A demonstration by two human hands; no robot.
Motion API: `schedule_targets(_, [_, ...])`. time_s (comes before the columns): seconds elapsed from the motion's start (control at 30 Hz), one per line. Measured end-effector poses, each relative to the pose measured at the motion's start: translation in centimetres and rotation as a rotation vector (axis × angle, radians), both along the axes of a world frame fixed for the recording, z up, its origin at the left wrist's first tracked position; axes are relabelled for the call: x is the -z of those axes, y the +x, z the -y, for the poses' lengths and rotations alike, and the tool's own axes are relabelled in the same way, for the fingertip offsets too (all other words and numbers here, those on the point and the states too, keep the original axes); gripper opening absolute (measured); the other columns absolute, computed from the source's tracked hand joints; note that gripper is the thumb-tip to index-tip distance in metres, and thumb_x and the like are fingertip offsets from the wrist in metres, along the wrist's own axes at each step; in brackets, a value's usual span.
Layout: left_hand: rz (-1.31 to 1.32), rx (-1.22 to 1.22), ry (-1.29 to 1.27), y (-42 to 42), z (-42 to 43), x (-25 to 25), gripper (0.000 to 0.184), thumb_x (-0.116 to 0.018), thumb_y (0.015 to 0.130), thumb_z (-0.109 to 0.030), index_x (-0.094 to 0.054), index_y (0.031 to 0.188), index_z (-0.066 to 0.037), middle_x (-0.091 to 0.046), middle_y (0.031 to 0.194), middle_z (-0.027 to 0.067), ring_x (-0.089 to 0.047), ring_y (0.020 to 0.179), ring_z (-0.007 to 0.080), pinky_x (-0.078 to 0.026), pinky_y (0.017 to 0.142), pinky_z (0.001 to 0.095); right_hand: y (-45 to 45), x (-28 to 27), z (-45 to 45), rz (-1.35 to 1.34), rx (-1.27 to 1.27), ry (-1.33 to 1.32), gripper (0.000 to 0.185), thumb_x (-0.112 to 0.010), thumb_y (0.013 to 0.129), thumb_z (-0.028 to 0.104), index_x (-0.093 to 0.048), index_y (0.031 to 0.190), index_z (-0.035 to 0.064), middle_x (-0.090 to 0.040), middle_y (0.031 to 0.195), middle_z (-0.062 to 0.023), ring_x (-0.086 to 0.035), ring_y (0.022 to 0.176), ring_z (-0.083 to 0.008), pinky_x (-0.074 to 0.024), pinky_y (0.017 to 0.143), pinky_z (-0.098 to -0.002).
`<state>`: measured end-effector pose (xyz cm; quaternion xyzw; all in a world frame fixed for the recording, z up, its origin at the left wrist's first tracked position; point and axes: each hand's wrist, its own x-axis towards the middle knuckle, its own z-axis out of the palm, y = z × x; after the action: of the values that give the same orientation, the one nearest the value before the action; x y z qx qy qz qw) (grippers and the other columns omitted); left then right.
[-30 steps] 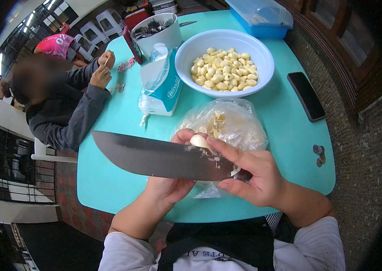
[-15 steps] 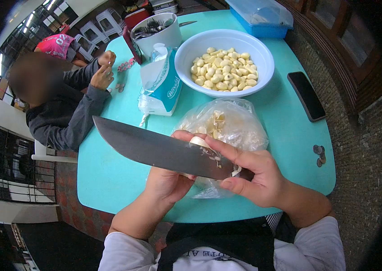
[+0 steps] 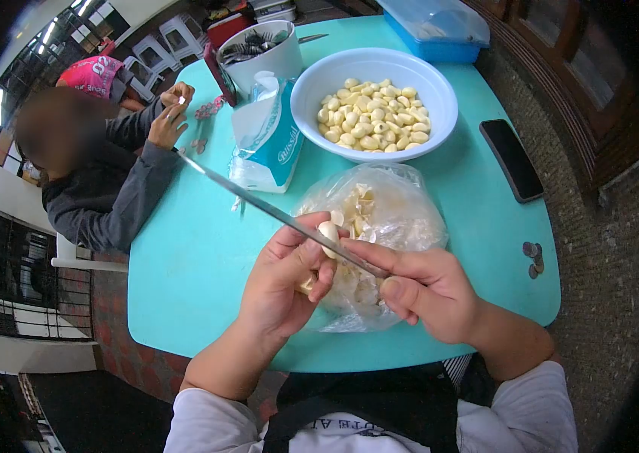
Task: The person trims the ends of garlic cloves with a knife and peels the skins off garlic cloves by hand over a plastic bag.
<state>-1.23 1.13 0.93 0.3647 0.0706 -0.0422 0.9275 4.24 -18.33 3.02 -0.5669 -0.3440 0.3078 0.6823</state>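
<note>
Between the fingertips of my left hand [image 3: 283, 275] is a pale garlic clove [image 3: 327, 231]; another pale piece shows lower in the palm. My right hand [image 3: 429, 291] grips a large knife [image 3: 259, 205] near its handle end, the handle mostly hidden by the fingers. The blade is edge-on to me, crosses over the clove and points to the upper left. Below both hands lies a clear plastic bag [image 3: 417, 219] holding garlic skins [image 3: 361, 202]. Beyond it stands a white basin [image 3: 304, 124] with many peeled garlic cloves [image 3: 372, 117].
On the turquoise table [image 3: 191, 302] are a tissue pack [image 3: 274, 143], a tub of utensils [image 3: 263, 68], a phone [image 3: 512, 161], coins [image 3: 534, 260] and a blue container [image 3: 440, 38]. Another person [image 3: 108, 166] sits at the left edge, hands raised over the table.
The knife has turned from showing its broad side to edge-on, its tip swinging up. My left hand has come up, showing more of its fingers and the clove.
</note>
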Motion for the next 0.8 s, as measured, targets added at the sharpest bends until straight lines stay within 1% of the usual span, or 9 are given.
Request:
schedule_targets(0.07, [-0.003,-0.015,0.058,0.1,0.0,-0.1,0.032,-0.054,0.088,-0.012,-0.051,0.118,-0.002,-0.059,0.098,0.01,-0.054,0.065,0.0114,-0.038,0.044,0.0194,-0.2,-0.1,0.0,-0.106,-0.008,-0.025,0.043,-0.048,0.092,0.016,-0.041,0.131,-0.0017,-0.055,0.119,-0.0127,-0.054,0.099,-0.014,-0.0418,0.085,-0.0259])
schedule_targets(0.13, [-0.004,-0.023,0.093,0.2,0.1,-0.3,0.035,-0.054,0.089,-0.013,-0.05,0.12,0.001,-0.059,0.095,0.0087,-0.055,0.065,0.0115,-0.038,0.043,0.0195,-0.1,-0.2,0.1,-0.154,-0.018,-0.075,0.043,-0.048,0.093,0.016,-0.04,0.131,-0.0011,-0.056,0.117,-0.01,-0.054,0.088,-0.0104,-0.0435,0.075,-0.0221])
schedule_targets(0.23, [0.009,-0.019,0.125,0.2,0.3,-0.5,0.038,-0.055,0.088,-0.014,-0.049,0.121,0.003,-0.06,0.091,0.0071,-0.055,0.066,0.0112,-0.039,0.044,0.0197,0.3,0.2,0.4,-0.186,-0.043,-0.11,0.043,-0.048,0.093,0.017,-0.04,0.132,-0.0002,-0.057,0.114,-0.0071,-0.05,0.074,-0.0053,-0.0403,0.06,-0.017])
schedule_targets(0.3, [0.034,-0.015,0.158,0.2,0.3,-0.5,0.039,-0.057,0.087,-0.015,-0.049,0.121,0.003,-0.06,0.088,0.0062,-0.055,0.066,0.0108,-0.039,0.044,0.0198,0.4,0.3,0.4,-0.196,-0.049,-0.122,0.043,-0.047,0.093,0.017,-0.04,0.132,-0.0001,-0.057,0.112,-0.0072,-0.048,0.072,-0.0042,-0.0397,0.058,-0.0165])
schedule_targets(0.43, [0.068,-0.035,0.221,0.2,0.1,-0.1,0.04,-0.06,0.085,-0.014,-0.051,0.119,0.003,-0.06,0.085,0.0059,-0.056,0.067,0.011,-0.04,0.045,0.0201,0.1,0.2,0.0,-0.158,0.006,-0.056,0.044,-0.048,0.093,0.017,-0.04,0.131,-0.0008,-0.059,0.109,-0.0113,-0.052,0.074,-0.0058,-0.0437,0.065,-0.0203])
schedule_targets(0.53, [0.059,-0.07,0.255,0.2,0.2,0.0,0.042,-0.062,0.083,-0.013,-0.05,0.119,0.003,-0.061,0.087,0.0067,-0.057,0.067,0.0116,-0.04,0.045,0.0203,0.3,-0.1,0.0,0.049,0.029,-0.063,0.048,-0.05,0.091,0.018,-0.038,0.133,-0.0016,-0.059,0.109,-0.0141,-0.054,0.075,-0.0068,-0.0451,0.069,-0.0233])
schedule_targets(0.6, [0.067,-0.084,0.272,0.2,0.3,0.1,0.043,-0.063,0.081,-0.013,-0.049,0.119,0.002,-0.062,0.089,0.0081,-0.058,0.067,0.012,-0.041,0.045,0.0205,0.3,0.1,0.0,0.177,0.063,-0.081,0.053,-0.052,0.089,0.02,-0.035,0.134,-0.0018,-0.06,0.103,-0.013,-0.054,0.073,-0.0072,-0.045,0.07,-0.0237])
schedule_targets(0.67, [0.043,-0.113,0.243,0.3,0.7,0.0,0.044,-0.063,0.081,-0.013,-0.048,0.119,0.002,-0.062,0.092,0.0097,-0.058,0.066,0.012,-0.041,0.046,0.0207,-0.1,0.8,-0.3,0.244,0.13,-0.066,0.06,-0.053,0.087,0.025,-0.031,0.137,-0.0016,-0.062,0.09,-0.0092,-0.054,0.069,-0.0075,-0.0442,0.067,-0.0225])
schedule_targets(0.8, [0.072,-0.119,0.224,0.2,0.7,0.4,0.043,-0.063,0.081,-0.014,-0.048,0.118,0.001,-0.063,0.097,0.0121,-0.058,0.067,0.0115,-0.041,0.046,0.0212,0.3,-0.1,0.2,0.318,0.076,-0.201,0.06,-0.055,0.086,0.022,-0.032,0.136,-0.002,-0.062,0.097,-0.0143,-0.059,0.077,-0.0121,-0.045,0.074,-0.0254])
